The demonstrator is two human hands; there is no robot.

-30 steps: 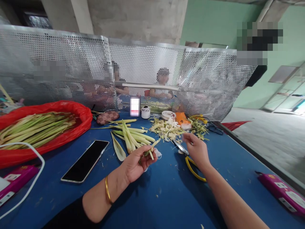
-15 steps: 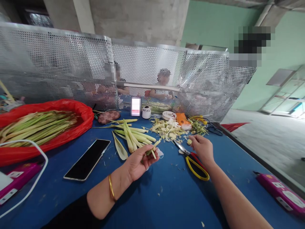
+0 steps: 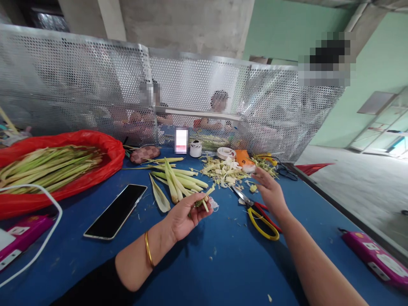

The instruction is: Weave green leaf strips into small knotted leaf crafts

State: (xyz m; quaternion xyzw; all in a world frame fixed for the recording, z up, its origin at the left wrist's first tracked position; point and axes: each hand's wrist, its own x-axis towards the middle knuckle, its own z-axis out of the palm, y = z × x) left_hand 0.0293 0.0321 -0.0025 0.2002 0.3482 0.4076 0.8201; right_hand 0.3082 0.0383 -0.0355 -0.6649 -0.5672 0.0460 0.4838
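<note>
Pale-green plant bundle with stubby ends (image 3: 205, 205) sits pinched in my left grip (image 3: 185, 214); my right grip (image 3: 269, 189) hovers loosely spread, holding nothing. Beyond both, a cream scrap heap (image 3: 223, 172) suggests trimming done; long pale-green leaves (image 3: 172, 182) past the left look unworked.

The bundle (image 3: 200, 203) I hold is green & cream, my bangle (image 3: 148, 250) gold, my sleeve (image 3: 95, 281) blk. Scissors (image 3: 250, 204): yel & red handles. Stalks (image 3: 191, 182) lt green-to-cream, tabletop (image 3: 229, 263) blue, bag (image 3: 116, 155) red, pouch (image 3: 145, 154) brownish-pink check, box (image 3: 372, 257) purple w/ white patches.
</note>
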